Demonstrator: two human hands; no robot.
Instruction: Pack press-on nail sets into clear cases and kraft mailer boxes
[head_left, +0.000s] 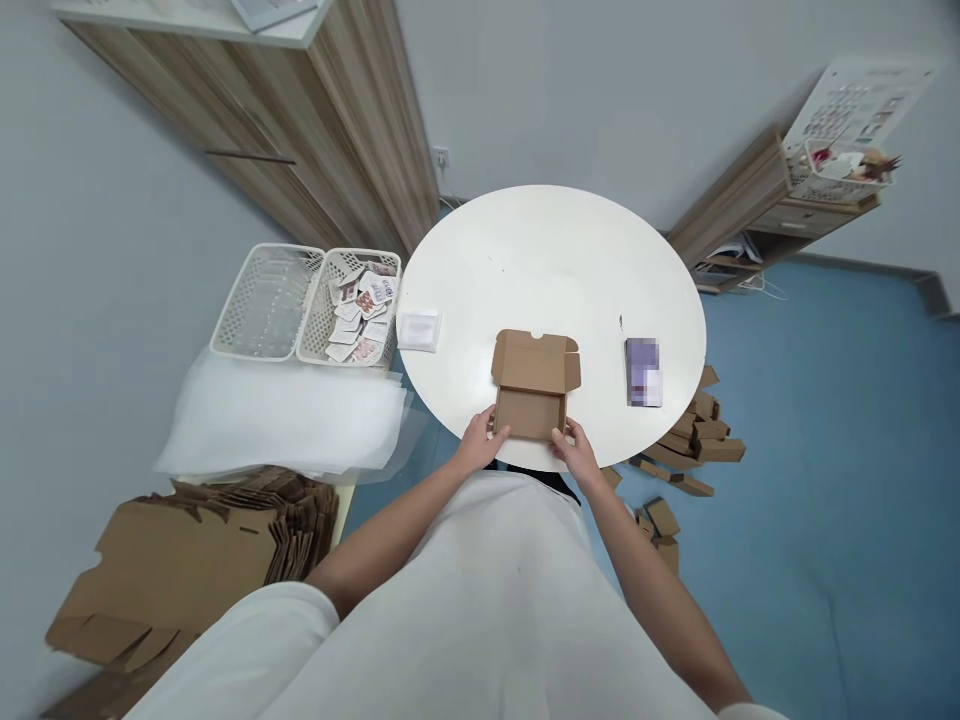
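Observation:
A small brown cardboard box sits near the front edge of the round white table, its lid raised and tilted back with side flaps sticking out. Nothing shows inside its shallow tray. My left hand grips the box's front left corner, thumb over the rim. At the front right corner, my right hand holds the box the same way. To the right lies a stack of purple cards, partly blurred out. A small white packet rests at the table's left edge.
Left of the table stand a white basket of clear plastic sleeves and a white basket of printed packets. Nearer are white foam sheets and flattened cardboard boxes. Folded boxes lie on the floor at right.

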